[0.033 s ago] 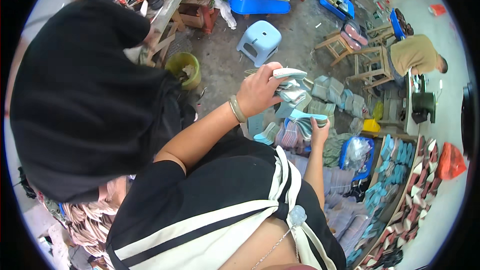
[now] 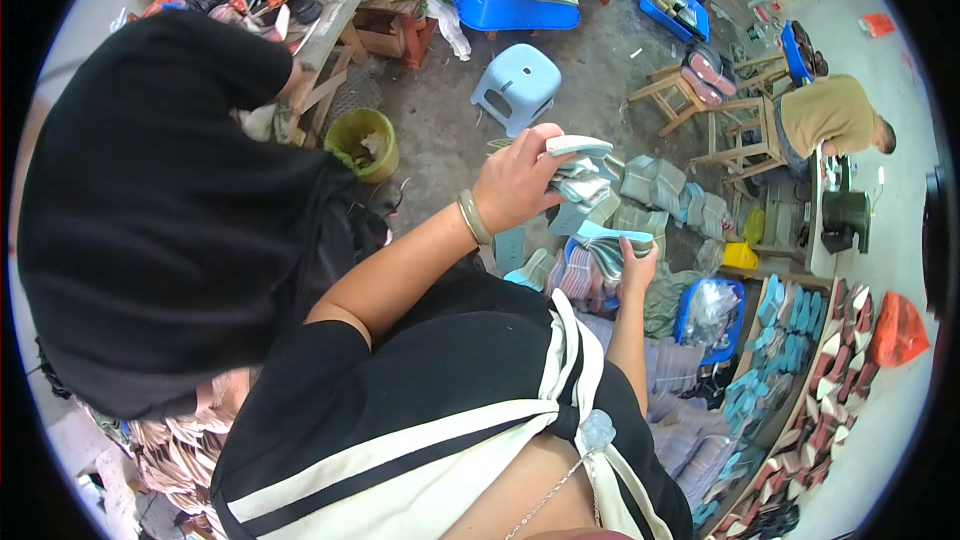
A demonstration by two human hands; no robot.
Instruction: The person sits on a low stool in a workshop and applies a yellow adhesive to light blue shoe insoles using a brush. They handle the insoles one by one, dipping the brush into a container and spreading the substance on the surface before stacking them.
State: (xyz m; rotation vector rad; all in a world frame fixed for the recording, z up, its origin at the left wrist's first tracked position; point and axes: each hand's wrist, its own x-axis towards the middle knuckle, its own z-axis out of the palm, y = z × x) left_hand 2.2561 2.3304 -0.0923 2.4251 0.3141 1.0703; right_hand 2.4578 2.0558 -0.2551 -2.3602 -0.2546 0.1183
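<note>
Raised in front of me, my left hand (image 2: 514, 180) is closed around a small stack of pale blue and white insoles (image 2: 583, 168); a bangle sits on that wrist. Lower and to the right, my right hand (image 2: 638, 266) grips several light blue insoles (image 2: 610, 238) by one end. The two bunches are close together, and I cannot tell whether they touch. Beneath them, bundled striped insoles (image 2: 577, 275) lie in rows, partly hidden by my hands. More greyish bundles (image 2: 655, 180) stand on the floor just beyond.
A person in black (image 2: 170, 210) is close on my left; another person (image 2: 830, 115) works at the far right bench. A blue stool (image 2: 518, 80) and green bin (image 2: 385, 162) stand ahead. To the right are a blue crate (image 2: 738, 325) and racks of shoe parts (image 2: 835, 380).
The person in black on my left has shifted slightly downward in view. Both my hands keep their hold on the insoles, with hardly any movement.
</note>
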